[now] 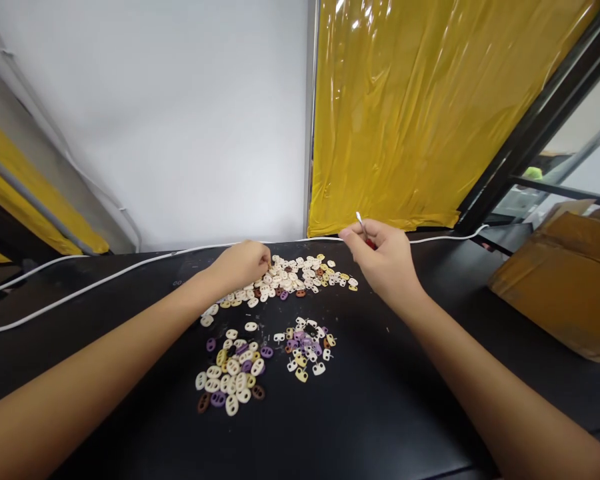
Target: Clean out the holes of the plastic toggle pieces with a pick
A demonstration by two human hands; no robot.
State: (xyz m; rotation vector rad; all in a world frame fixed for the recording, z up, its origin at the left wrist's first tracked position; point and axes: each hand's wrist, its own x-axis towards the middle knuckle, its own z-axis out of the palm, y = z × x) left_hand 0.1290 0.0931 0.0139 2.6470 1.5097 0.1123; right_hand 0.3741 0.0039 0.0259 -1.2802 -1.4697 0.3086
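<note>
My left hand [247, 261] is at the left part of the far pile of small oval plastic pieces [307, 272], its fingers curled together in a pinch. Whatever lies between those fingertips is hidden. My right hand [386, 257] is raised to the right of that pile, closed around a small red-handled screwdriver [362, 227] whose metal tip points up and away. Most pieces in the far pile are cream, with some yellow, brown and purple, and they have holes. Nearer me are a group of two-holed oval pieces [233, 383] and a smaller group of broken-looking pieces [305, 349].
The black table [360, 427] carries all three groups. A white cable [145, 263] runs along its back edge, below a white wall panel [190, 120] and a yellow plastic-covered panel [405, 113]. A cardboard box [565, 280] stands at the right.
</note>
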